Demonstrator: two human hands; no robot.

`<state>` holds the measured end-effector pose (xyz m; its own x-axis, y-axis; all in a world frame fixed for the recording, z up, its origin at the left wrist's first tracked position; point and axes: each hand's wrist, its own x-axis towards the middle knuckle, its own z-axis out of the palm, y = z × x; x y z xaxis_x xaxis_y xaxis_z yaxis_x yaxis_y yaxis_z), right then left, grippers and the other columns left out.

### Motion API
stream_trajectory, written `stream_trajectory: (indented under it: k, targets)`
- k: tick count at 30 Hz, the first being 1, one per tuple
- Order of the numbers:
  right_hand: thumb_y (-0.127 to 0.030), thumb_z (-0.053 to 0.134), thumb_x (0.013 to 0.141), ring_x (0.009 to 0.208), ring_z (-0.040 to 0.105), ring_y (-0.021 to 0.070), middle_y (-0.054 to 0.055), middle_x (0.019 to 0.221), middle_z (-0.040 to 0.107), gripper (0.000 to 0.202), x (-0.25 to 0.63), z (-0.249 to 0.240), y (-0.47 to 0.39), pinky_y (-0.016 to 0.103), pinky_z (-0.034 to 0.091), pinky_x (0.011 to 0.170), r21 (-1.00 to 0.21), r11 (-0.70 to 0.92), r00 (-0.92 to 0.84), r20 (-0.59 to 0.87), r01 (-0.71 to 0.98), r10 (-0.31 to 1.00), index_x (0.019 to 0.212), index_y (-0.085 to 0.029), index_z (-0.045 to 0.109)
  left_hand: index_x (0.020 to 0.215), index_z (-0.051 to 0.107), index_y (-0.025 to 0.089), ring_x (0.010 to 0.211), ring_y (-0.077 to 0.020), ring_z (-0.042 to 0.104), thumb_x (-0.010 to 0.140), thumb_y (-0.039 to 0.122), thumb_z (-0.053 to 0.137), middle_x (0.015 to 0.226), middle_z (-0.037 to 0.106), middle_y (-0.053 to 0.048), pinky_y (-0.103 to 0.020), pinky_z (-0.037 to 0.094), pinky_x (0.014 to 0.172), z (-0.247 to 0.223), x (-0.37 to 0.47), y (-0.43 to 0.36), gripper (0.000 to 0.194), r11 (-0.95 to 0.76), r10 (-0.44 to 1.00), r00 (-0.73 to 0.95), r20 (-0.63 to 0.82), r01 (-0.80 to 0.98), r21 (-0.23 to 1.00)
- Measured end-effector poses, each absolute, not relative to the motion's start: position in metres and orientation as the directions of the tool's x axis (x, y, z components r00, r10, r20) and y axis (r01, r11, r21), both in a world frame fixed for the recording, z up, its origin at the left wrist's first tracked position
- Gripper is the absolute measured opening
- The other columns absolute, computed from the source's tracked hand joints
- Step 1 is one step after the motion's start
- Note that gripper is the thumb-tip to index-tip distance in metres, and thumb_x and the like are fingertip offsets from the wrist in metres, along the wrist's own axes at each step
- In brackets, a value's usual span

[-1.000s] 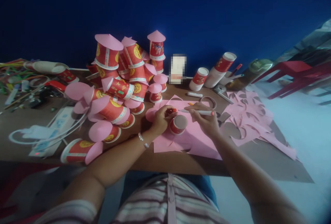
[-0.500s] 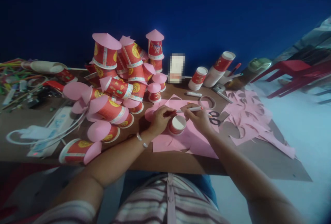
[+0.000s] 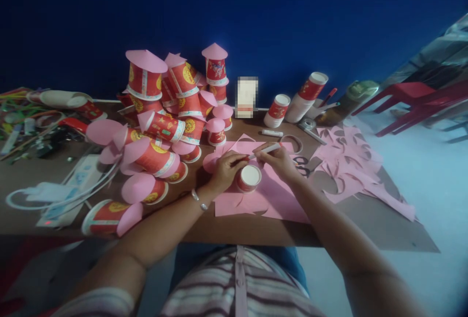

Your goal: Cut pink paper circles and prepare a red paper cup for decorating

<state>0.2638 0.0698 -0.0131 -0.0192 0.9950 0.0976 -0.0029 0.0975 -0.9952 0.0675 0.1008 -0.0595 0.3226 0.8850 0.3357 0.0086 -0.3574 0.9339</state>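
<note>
Seen through the head camera I monitor from afar, a left hand, its wrist ringed by a silver bracelet, pinches a small red piece at the tip of a white marker, which I see held in the closed fingers of the right hand. The fingers on both sides are drawn in narrow; I cannot tell whether the red piece is fitted on the marker. Just below the hands, a red paper cup stands with its pale round end up on pink paper spread across a brown table. Near the right hand I count black scissors, a roll of tape and a small white tube, with pink paper scraps further right. To the left of the hands, patterned red cups topped with pink cones crowd together, some stacked, others on their sides, beside a white power strip.
</note>
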Motion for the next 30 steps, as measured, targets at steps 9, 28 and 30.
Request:
stream_trajectory:
  k: [9,28,30]
  targets:
    - [-0.045,0.081,0.078,0.048,0.056,0.0120,-0.001,0.057,0.063,0.030,0.271,-0.016,0.066,0.026,0.047,0.047,-0.995,0.063,0.115,0.053,-0.081,0.992,0.078,-0.017,0.071,0.116,0.074,0.021,0.104,-0.0233,0.072,0.092,0.042,0.072,0.117,0.076,-0.011,-0.039,0.057,0.092,-0.069,0.070,0.102,0.032,-0.293,0.887,0.357,0.292,-0.053,0.955]
    - [-0.045,0.072,0.078,0.076,0.070,0.0239,0.008,0.089,0.080,0.036,0.441,-0.041,0.105,0.035,0.052,0.070,-0.667,-0.075,0.266,0.189,0.741,0.945,0.101,-0.020,0.083,0.127,0.049,0.025,0.116,-0.0265,0.064,0.068,0.036,0.090,0.126,0.064,-0.009,-0.044,0.050,0.103,-0.052,0.063,0.079,0.073,-0.397,0.716,0.660,0.228,0.116,0.910]
    - [-0.037,0.070,0.078,0.075,0.069,0.0241,0.008,0.087,0.080,0.027,0.444,-0.042,0.105,0.035,0.052,0.072,-0.583,-0.071,0.228,0.200,0.810,0.953,0.096,-0.021,0.083,0.122,0.048,0.024,0.109,-0.0240,0.065,0.068,0.033,0.088,0.119,0.064,-0.006,-0.041,0.052,0.098,-0.053,0.065,0.079,0.068,-0.364,0.757,0.619,0.211,0.131,0.922]
